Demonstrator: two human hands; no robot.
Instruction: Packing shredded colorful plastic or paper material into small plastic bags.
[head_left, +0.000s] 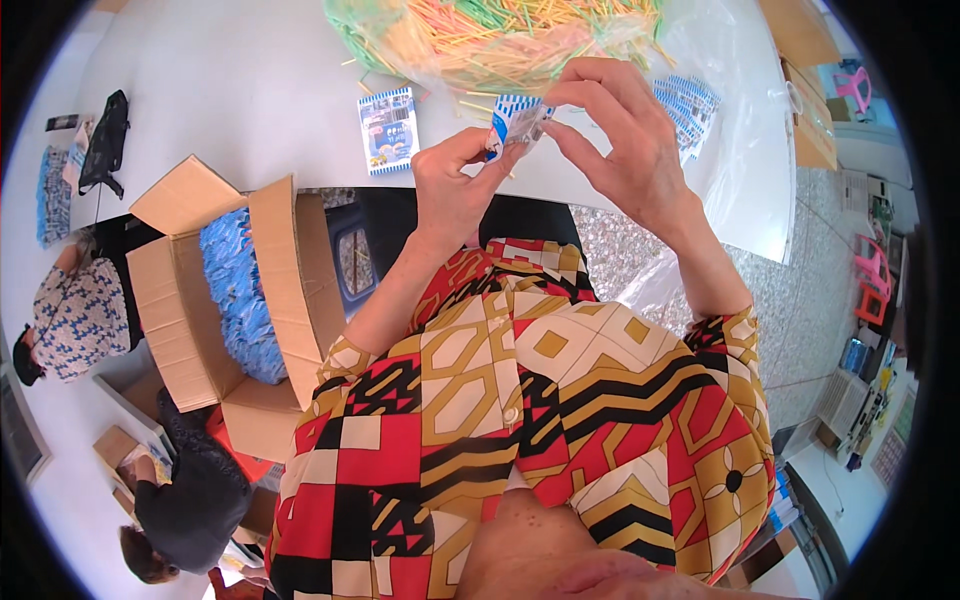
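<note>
Here's the left hand (445,195), fingers (472,150) pinching a small blue-and-white packet (515,122) just above the tabletop's (270,120) near edge, while the right hand (640,150) curves in at the far end, thumb and forefinger a narrow gap apart, though whether they grip it can't be told. A firm but light left pinch looks the key, letting the right work that end without creasing it, clear of the coloured sticks (520,35) beyond.

white table (280,90) | clear bag of coloured sticks (510,45) | blue-white packet (390,132) | striped packets (686,108) overlapping
</note>
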